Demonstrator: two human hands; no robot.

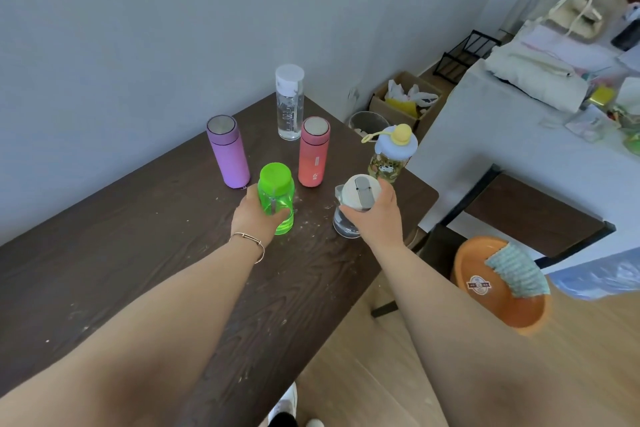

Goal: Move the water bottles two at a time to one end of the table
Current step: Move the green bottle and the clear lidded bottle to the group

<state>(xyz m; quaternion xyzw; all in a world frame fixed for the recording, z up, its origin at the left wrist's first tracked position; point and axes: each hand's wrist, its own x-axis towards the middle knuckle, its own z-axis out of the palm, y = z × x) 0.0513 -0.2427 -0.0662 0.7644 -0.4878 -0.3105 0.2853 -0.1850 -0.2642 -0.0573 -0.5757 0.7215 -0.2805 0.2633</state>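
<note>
Several bottles stand at the far end of the dark wooden table (pixel 138 253). My left hand (pixel 252 215) is wrapped around a green translucent bottle (pixel 277 191) that stands upright on the table. My right hand (pixel 375 215) grips a clear bottle with a white flip lid (pixel 358 192), also upright near the right edge. Behind them stand a purple flask (pixel 228 152), a pink flask (pixel 313 152), a tall clear bottle with a white cap (pixel 290 104) and a patterned bottle with a yellow-knobbed lid (pixel 393 156).
The table's right edge and far corner lie just past the bottles. On the floor to the right sit an orange basin (pixel 498 291) with a cloth, a cardboard box (pixel 405 100) and a bin (pixel 369 123). A cluttered white counter (pixel 519 121) stands beyond.
</note>
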